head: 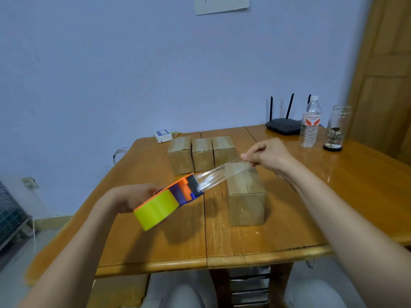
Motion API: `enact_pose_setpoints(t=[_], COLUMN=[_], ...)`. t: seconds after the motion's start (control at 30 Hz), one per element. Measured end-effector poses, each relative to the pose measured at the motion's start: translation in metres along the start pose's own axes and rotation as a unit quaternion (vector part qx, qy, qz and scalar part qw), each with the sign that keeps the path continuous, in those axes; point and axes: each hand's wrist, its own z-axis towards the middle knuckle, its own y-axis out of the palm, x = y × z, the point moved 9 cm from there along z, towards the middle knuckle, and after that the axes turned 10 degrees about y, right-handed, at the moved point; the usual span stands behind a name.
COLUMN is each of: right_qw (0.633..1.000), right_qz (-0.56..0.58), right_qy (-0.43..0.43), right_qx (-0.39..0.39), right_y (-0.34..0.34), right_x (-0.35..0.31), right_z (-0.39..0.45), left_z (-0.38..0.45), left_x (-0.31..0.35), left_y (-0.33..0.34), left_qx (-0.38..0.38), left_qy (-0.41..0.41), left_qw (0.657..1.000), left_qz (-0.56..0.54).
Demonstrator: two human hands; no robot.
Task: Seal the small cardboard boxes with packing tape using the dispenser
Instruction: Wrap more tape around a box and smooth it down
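Cardboard boxes are sitting on the wooden table (289, 230): the nearest box (245, 196) is standing alone near the middle, and a row of three boxes (202, 154) is standing touching side by side behind it, toward the wall. From the head view, the left hand (133, 197) is gripping the tape dispenser (166, 202) from behind, its fingers curling round the orange frame, and is holding it tilted in the air above the table, to the left of the nearest box. The dispenser is carrying a yellow-green roll, with orange, purple and dark parts at its mouth. A strip of clear tape (222, 174) is stretching from that mouth up and to the right, passing over the top of the nearest box. The right hand (270, 155) is pinching the free end of the tape between thumb and fingertips, hovering above the far end of that box. At the far right of the table a black router (283, 126) with upright antennas, a clear water bottle (310, 123) and a glass jar (335, 128) are standing near each other. A small white device (163, 135) is resting at the table's back edge, left of the row of boxes
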Motion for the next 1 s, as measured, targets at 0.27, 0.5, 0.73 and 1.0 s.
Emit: enact_pose_setpoints(t=[0.27, 0.5, 0.73, 1.0], right_qw=[0.98, 0.961, 0.956, 0.956], right_qz=[-0.053, 0.094, 0.093, 0.008], right_qy=[0.106, 0.162, 0.165, 0.143], right_qx=[-0.159, -0.205, -0.224, -0.257], right_y=[0.004, -0.004, -0.012, -0.022], right_x=[0.018, 0.032, 0.045, 0.043], right_z=[-0.02, -0.034, -0.048, -0.062], left_z=[-0.037, -0.036, -0.033, -0.035], left_x=[0.067, 0.09, 0.108, 0.123], left_y=[-0.003, -0.008, -0.008, -0.005], left_qx=[0.059, 0.13, 0.153, 0.18], left_qy=[0.035, 0.096, 0.156, 0.171], left_qw=[0.967, 0.963, 0.942, 0.925], left_qz=[0.244, 0.216, 0.256, 0.287])
